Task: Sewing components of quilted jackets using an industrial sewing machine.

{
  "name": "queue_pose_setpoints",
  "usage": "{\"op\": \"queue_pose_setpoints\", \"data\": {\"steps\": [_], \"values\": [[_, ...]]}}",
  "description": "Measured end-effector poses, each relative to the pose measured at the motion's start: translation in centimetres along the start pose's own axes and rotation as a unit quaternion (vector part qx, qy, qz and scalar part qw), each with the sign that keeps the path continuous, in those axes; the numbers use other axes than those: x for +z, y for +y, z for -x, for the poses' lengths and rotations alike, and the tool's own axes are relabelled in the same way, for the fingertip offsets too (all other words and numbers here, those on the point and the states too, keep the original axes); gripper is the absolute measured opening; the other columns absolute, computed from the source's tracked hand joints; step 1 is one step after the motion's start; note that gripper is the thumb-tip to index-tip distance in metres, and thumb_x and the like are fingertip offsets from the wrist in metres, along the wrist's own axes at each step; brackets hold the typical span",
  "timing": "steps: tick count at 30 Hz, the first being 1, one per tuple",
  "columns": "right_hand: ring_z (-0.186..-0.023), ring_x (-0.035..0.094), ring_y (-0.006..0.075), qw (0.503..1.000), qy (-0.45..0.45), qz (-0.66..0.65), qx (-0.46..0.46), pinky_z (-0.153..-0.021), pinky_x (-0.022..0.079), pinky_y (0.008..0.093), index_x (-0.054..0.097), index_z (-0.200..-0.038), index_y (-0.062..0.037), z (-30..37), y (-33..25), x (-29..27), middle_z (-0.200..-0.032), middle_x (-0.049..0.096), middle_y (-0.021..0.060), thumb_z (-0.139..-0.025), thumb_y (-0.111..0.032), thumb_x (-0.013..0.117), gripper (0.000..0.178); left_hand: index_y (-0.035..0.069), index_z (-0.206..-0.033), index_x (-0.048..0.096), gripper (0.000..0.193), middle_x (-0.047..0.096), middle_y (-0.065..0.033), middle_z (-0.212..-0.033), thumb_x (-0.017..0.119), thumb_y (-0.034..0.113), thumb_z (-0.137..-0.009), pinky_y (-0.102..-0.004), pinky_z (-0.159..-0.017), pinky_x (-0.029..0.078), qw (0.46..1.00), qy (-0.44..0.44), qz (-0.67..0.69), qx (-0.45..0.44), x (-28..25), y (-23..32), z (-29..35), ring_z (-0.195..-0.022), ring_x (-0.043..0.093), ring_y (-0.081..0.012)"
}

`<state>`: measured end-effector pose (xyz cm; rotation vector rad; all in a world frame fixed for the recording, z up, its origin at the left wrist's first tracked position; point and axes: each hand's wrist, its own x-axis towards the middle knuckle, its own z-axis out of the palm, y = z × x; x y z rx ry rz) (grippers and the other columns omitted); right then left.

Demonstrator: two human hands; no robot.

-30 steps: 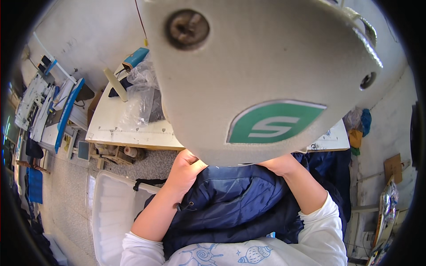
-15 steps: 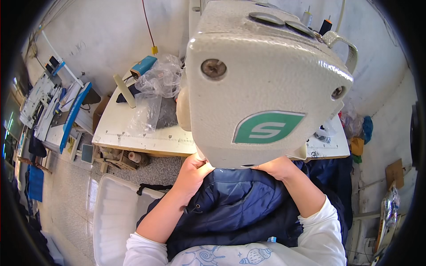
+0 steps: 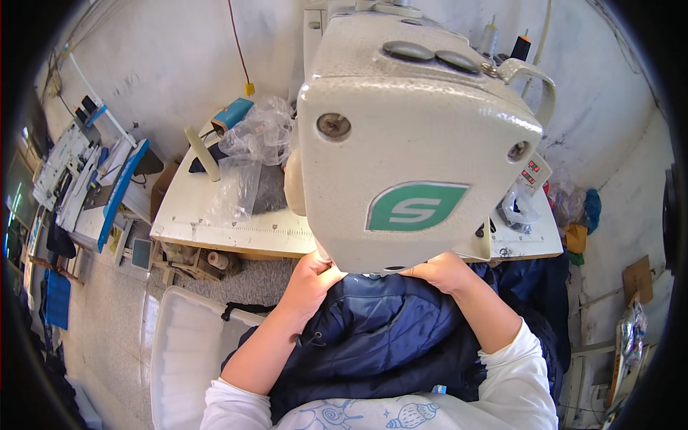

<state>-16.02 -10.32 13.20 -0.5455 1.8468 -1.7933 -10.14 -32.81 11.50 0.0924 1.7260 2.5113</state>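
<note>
A navy padded garment [image 3: 387,326] lies across my lap, its upper edge running under the head of a cream sewing machine [image 3: 423,107]. My left hand [image 3: 313,279] pinches that edge on the left, thumb pressed against the cloth. On the other side my right hand [image 3: 438,272] grips the same edge, with its fingertips partly behind the machine head. The needle and presser foot are hidden by the machine. A dark drawcord with a toggle [image 3: 309,338] hangs from the garment beside my left forearm.
On the white sewing table [image 3: 193,215] lie clear plastic bags [image 3: 261,136]. A white plastic bin [image 3: 179,351] stands at my left, with a black strap [image 3: 247,308] over its rim. Another machine with a blue-edged table [image 3: 118,193] stands farther left. Thread cones [image 3: 489,39] rise behind the machine.
The view has shifted slightly, so the machine head appears a little farther left and a red-lit panel shows at its right. Both hands keep their hold, almost unmoved.
</note>
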Motion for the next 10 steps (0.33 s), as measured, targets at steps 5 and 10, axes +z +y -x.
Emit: {"op": "queue_pose_setpoints", "data": {"steps": [5,10], "values": [[-0.072,0.054,0.0053,1.0,0.001,0.0,0.015,-0.067,0.044,0.0213,0.065,-0.082,0.0004,-0.4,1.3,-0.6,-0.076,0.063,0.0,-0.082,-0.018,0.068,0.018,0.0,-0.086,0.061,0.008,0.062,0.0004,-0.087,0.057,0.001,-0.08,-0.0227,-0.077,0.042,1.0,-0.016,-0.009,-0.011,-1.3,-1.3,-0.9,-0.081,0.054,-0.007],[-0.077,0.056,0.0065,0.99,0.041,0.127,0.04,-0.071,0.044,0.0217,0.066,-0.086,0.0,1.9,-0.2,-0.2,-0.079,0.065,0.0039,-0.082,-0.02,0.067,0.021,0.004,-0.08,0.061,0.002,0.061,0.0018,-0.079,0.059,0.004,-0.08,-0.0202,-0.072,0.041,0.991,-0.031,-0.12,-0.045,-2.4,-0.2,-0.4,-0.075,0.053,-0.0058]]}}
